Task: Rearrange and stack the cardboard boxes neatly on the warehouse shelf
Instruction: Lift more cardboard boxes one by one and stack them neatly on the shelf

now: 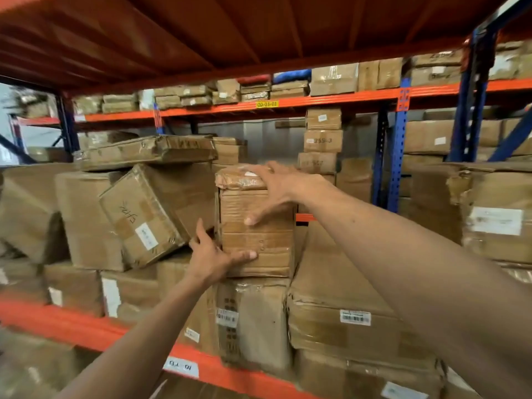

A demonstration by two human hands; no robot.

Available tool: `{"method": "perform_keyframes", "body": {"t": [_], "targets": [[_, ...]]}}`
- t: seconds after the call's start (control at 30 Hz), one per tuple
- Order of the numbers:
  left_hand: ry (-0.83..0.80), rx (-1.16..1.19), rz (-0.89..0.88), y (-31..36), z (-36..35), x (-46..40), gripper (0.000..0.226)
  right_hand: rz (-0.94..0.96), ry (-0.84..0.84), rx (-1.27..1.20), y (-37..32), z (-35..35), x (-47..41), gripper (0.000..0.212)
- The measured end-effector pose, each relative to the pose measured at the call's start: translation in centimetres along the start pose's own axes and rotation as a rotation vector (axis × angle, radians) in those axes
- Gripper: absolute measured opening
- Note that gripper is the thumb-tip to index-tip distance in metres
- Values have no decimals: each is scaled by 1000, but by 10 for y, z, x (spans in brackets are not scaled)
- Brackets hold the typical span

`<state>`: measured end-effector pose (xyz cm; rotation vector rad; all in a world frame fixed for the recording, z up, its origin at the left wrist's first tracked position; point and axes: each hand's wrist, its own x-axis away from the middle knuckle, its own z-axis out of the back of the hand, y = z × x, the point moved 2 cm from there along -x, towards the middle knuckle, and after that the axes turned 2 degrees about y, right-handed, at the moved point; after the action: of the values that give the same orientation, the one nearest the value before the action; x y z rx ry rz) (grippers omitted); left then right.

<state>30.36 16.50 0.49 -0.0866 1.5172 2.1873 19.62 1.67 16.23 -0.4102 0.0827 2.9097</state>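
A tall taped cardboard box [267,237] stands upright in the middle of the shelf, on top of a lower box [253,318]. My right hand [273,188] grips its top right corner, fingers over the top and thumb on the front face. My left hand [210,254] holds its lower left edge, thumb across the front. A tilted box [144,214] with handwriting and a white label leans right beside the held box, near my left fingers. A flat battered box [146,152] lies across the top of the tilted one.
An orange shelf beam [95,331] runs along the front. Large boxes [339,298] fill the shelf at lower right and a labelled box [498,217] stands at far right. Blue uprights [398,156] and further stacked shelves stand behind. The orange deck [259,33] hangs low overhead.
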Motion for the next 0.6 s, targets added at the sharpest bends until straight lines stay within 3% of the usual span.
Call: {"method": "perform_keyframes", "body": {"t": [0.07,0.17,0.33,0.5,0.6], "targets": [[-130,-108,66,-18,-4,-14,156,-15,101,24,5,-7,2,114],[-267,-242,-19,-27,-19,-25,131,-84,200,-58,30,-14,17,101],[-428,222,-224,16,-35,-27,127,-281,260,-400,96,-28,56,99],[-543,252,-309,64,-54,-34,110,-505,453,-774,127,-68,118,102],[-669,226,-410,86,-70,-25,88,-575,574,-888,131,-93,161,88]]}}
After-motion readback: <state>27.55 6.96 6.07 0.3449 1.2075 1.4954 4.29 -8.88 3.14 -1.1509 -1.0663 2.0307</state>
